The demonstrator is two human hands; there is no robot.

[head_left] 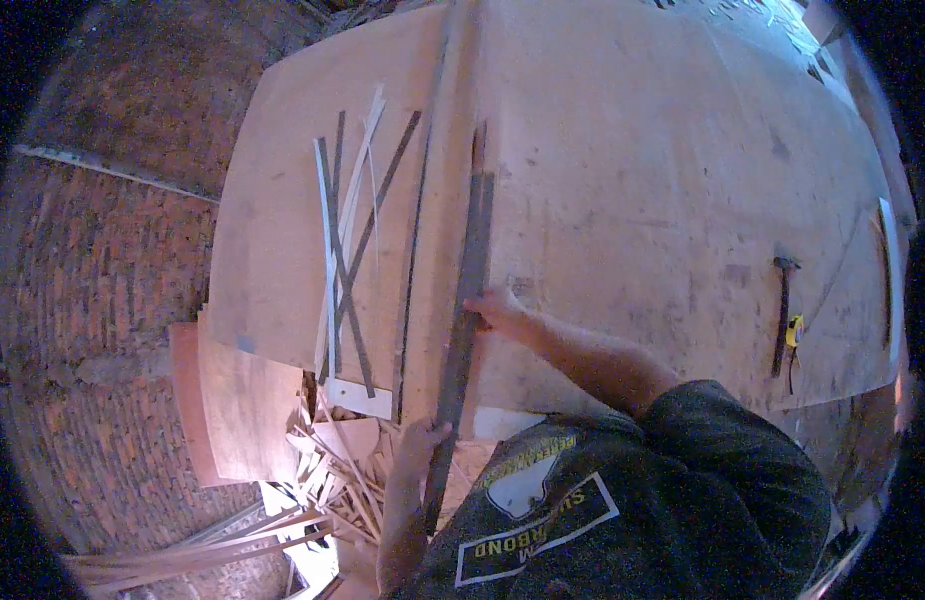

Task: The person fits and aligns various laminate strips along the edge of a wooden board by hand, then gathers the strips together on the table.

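Note:
A long dark strip (472,250) of what looks like wood runs away from my body along the raised rail on the worktable (632,200). My right hand (497,308) grips its right edge about midway, thumb and fingers closed on it. Lower down, close to my shirt, my left hand (420,445) is closed around the strip's near part from the left side. The underside of the strip and some fingertips are hidden.
Several thin light and dark strips (347,230) lie crossed on the left panel. A hammer (782,315) and a yellow tape measure (795,328) rest on the right. Wood offcuts (337,465) are heaped at lower left, near a brick floor (102,290).

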